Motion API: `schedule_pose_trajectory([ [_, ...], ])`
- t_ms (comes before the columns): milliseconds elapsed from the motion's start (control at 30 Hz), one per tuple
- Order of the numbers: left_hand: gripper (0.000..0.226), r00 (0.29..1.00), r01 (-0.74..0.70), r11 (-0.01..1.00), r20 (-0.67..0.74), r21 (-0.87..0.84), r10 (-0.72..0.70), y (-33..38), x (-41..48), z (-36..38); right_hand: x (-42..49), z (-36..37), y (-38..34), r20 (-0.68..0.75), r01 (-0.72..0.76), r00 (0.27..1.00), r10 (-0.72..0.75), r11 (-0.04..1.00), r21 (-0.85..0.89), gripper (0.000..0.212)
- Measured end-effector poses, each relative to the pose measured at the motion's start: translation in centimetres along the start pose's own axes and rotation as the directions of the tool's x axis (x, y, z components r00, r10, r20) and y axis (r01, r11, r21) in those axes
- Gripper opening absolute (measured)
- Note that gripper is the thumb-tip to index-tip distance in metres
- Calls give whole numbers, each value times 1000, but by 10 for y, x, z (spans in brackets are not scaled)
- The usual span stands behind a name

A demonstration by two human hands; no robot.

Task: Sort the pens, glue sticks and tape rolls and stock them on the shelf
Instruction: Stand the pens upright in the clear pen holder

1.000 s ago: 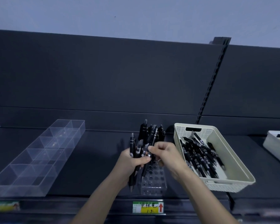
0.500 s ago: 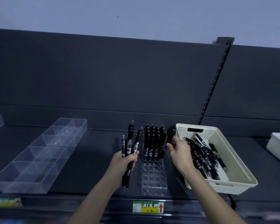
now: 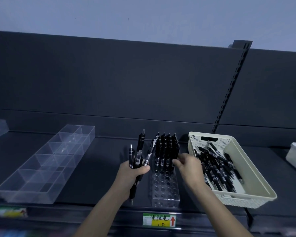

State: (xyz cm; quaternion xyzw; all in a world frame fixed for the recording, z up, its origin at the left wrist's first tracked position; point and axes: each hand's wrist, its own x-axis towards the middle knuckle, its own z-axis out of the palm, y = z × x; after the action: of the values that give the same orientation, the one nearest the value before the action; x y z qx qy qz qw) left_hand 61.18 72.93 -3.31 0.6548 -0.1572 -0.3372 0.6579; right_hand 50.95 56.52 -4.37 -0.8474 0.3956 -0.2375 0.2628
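Your left hand grips a bundle of black pens, lower centre of the frame. Your right hand, fingers curled, touches the standing pens in the clear holder just right of the bundle; whether it pinches one cannot be told.

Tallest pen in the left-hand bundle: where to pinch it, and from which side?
Pinch the tallest pen on its upper barrel, coming from above-right. It stands near upright, top clear of the other pens; the left hand grips its lower part, and the right hand sits on that side.
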Motion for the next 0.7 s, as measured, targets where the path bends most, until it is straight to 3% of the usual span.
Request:
schedule_pose_trajectory([
  [100, 12, 1000, -4, 1000, 5, -12, 4, 0, -1, 0, -12, -7, -11, -71, -24, 996, 47, 955, 294, 14],
  [200, 14, 999, -24, 1000, 38, 1, 24, 2, -2, 5, -21, -10, -36, 80, -69, 996, 30, 836, 545, 12],
  [367, 14, 995, -51, 998, 93, 36, 47, 4, -8, 16, -23, -11, -54, 312, -177, 949, -33, 766, 619, 29],
  [467, 22, 998, 4, 1000, 59, 24, -5, 3, -6, 6, -19, -17, -50, 223, -180, 975, 26, 680, 711, 24],
  [567, 23, 999, 36, 999, -32, 1, -36, -2, -1, -10, -8, -19, -44, 8, -32, 999, 35, 784, 620, 18],
  [700, 10, 999, 6, 998, -39, -62, -9, -6, 0, -21, -7, -8, -41, -27, 117, 993, -114, 948, 295, 11],
])
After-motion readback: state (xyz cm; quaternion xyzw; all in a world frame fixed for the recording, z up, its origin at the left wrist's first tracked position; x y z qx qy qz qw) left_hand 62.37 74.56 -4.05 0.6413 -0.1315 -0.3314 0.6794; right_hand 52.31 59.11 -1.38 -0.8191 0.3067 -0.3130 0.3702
